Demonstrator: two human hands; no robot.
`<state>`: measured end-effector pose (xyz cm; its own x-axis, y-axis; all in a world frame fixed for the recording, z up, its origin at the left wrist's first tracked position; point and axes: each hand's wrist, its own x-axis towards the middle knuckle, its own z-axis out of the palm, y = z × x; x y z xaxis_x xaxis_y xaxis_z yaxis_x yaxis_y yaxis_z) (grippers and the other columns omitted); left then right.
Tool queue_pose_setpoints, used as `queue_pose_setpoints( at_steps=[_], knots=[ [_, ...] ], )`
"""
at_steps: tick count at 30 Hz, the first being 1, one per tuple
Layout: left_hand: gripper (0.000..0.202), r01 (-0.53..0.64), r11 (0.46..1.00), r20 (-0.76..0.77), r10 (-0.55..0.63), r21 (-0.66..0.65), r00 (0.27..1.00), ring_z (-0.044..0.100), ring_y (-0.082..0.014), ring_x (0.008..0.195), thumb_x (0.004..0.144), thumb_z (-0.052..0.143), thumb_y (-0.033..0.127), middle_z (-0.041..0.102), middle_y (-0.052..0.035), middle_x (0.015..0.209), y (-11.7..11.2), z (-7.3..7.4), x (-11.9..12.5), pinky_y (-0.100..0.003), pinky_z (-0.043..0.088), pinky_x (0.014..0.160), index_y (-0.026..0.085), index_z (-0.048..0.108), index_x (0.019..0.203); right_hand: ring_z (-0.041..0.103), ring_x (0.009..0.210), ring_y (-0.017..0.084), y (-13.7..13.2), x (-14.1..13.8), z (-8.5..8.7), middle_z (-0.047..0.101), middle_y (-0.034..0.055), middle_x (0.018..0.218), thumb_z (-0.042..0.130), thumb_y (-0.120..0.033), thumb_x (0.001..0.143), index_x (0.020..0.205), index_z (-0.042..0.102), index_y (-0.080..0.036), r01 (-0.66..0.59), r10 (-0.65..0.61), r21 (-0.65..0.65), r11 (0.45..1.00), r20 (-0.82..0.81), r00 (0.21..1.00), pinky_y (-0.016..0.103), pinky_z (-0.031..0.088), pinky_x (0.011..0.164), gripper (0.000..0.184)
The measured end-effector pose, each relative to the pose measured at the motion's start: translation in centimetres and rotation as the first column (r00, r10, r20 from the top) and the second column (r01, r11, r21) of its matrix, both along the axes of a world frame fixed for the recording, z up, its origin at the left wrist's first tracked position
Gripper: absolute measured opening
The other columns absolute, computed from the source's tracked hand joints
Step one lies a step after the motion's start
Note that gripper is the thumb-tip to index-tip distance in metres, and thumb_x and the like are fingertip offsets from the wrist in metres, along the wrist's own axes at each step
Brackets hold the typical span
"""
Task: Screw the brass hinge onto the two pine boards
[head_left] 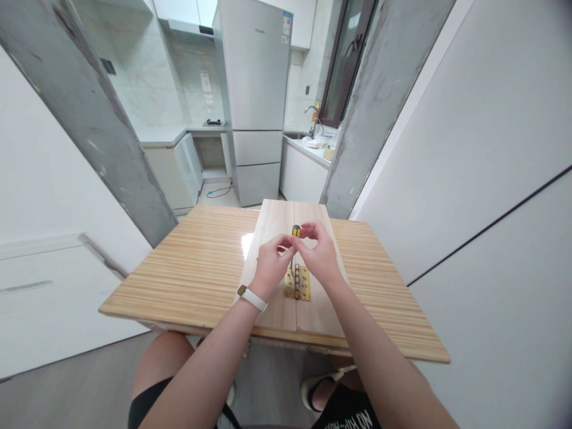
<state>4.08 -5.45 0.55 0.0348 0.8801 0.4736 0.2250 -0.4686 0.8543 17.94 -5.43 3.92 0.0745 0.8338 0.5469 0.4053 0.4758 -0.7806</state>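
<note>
A screwdriver (295,231) with a yellow and black handle stands nearly upright over a brass hinge (304,282). My left hand (271,260), wearing a white-strapped watch (252,297), pinches the screwdriver low on its handle. Thumb and fingers of my right hand (320,252) curve around the handle from the other side, and the two hands meet there. The shaft points down at the hinge's left leaf; its tip is too small to make out. The hinge lies across the seam between two pale wooden boards (277,215), its knuckle along the joint.
The boards rest on a wood-grain table (201,256), their front ends near its front edge. Beyond stand a silver refrigerator (257,71) and a counter with a sink (295,136). White panels (491,149) flank the table, and my legs are below it.
</note>
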Motion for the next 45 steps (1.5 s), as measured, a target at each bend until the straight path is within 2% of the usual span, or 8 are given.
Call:
queue_pose_setpoints(
  at_steps=[4,10,14,18,22,31,42,45],
  knots=[
    [0.023,0.047,0.998,-0.007,-0.047,-0.038,0.999,0.071,-0.0203,0.093,0.094,0.068,0.038,0.079,-0.0068,0.101,0.8,-0.3,-0.8,-0.03,0.053,0.08,0.021,0.078,0.106,0.07,0.099,0.024,0.5,1.2,-0.3,0.074,0.0079,0.106,0.075,-0.042,0.085,0.118,0.062,-0.024,-0.074,0.074,-0.035,0.997,-0.004,0.997,0.045,0.051,0.094,0.04],
    [0.028,0.145,0.988,-0.076,-0.149,-0.052,0.986,0.07,-0.0225,0.101,0.095,0.065,0.031,0.078,-0.0059,0.116,1.7,-0.5,-1.6,-0.031,0.052,0.08,0.026,0.077,0.12,0.07,0.11,0.025,1.2,2.1,-0.4,0.074,0.0099,0.119,0.07,-0.039,0.09,0.129,0.063,-0.025,-0.227,0.225,-0.082,0.971,-0.023,0.974,0.048,0.053,0.099,0.042],
    [0.028,0.203,0.979,-0.112,-0.206,-0.037,0.972,0.069,-0.022,0.105,0.098,0.06,0.029,0.077,-0.0054,0.12,1.7,-0.6,-1.4,-0.031,0.052,0.084,0.026,0.076,0.121,0.067,0.123,0.025,1.1,1.9,-0.4,0.071,0.0099,0.132,0.066,-0.038,0.095,0.138,0.06,-0.028,-0.344,0.338,-0.122,0.931,-0.069,0.939,0.047,0.053,0.105,0.044],
    [0.031,0.218,0.975,-0.075,-0.221,-0.046,0.972,0.068,-0.0227,0.107,0.099,0.059,0.03,0.075,-0.0077,0.124,1.6,-0.8,-1.2,-0.031,0.053,0.084,0.023,0.074,0.125,0.069,0.119,0.025,0.8,1.6,-0.3,0.073,0.0099,0.129,0.063,-0.039,0.096,0.135,0.063,-0.027,-0.445,0.419,-0.158,0.882,-0.173,0.891,0.046,0.055,0.103,0.041],
    [0.029,0.24,0.969,-0.05,-0.244,-0.061,0.969,0.07,-0.0231,0.105,0.098,0.06,0.031,0.077,-0.008,0.12,1.5,-0.7,-1.4,-0.031,0.053,0.083,0.021,0.076,0.12,0.071,0.114,0.024,0.8,1.4,-0.2,0.076,0.0082,0.12,0.062,-0.035,0.096,0.13,0.067,-0.025,-0.395,0.379,-0.139,0.908,-0.125,0.917,0.045,0.054,0.103,0.035],
    [0.024,0.153,0.981,-0.066,-0.161,-0.12,0.985,0.073,-0.0213,0.097,0.09,0.072,0.035,0.079,-0.0076,0.109,1.5,-1.1,-2.5,-0.03,0.053,0.078,0.022,0.079,0.109,0.073,0.106,0.024,0.4,0.9,-0.2,0.078,0.0061,0.112,0.061,-0.025,0.093,0.116,0.072,-0.023,-0.269,0.269,-0.091,0.959,-0.007,0.963,0.042,0.053,0.1,0.025],
    [0.019,-0.012,1.0,-0.098,0.01,-0.015,0.995,0.071,-0.0186,0.09,0.09,0.074,0.036,0.079,-0.0042,0.098,-0.2,0.0,-1.4,-0.03,0.051,0.078,0.022,0.078,0.103,0.069,0.099,0.025,0.4,-0.1,-0.7,0.076,0.0055,0.105,0.072,-0.031,0.085,0.105,0.072,-0.023,-0.083,0.083,-0.001,0.997,0.022,0.996,0.041,0.052,0.093,0.021],
    [0.017,-0.03,1.0,-0.09,0.029,-0.01,0.996,0.071,-0.0177,0.086,0.093,0.07,0.035,0.079,-0.0041,0.095,-0.2,0.2,-0.9,-0.03,0.051,0.076,0.021,0.078,0.099,0.068,0.101,0.025,0.5,0.1,-0.7,0.076,0.0059,0.106,0.072,-0.032,0.086,0.106,0.073,-0.023,-0.091,0.091,-0.004,0.996,0.049,0.995,0.042,0.051,0.094,0.021]
  ],
)
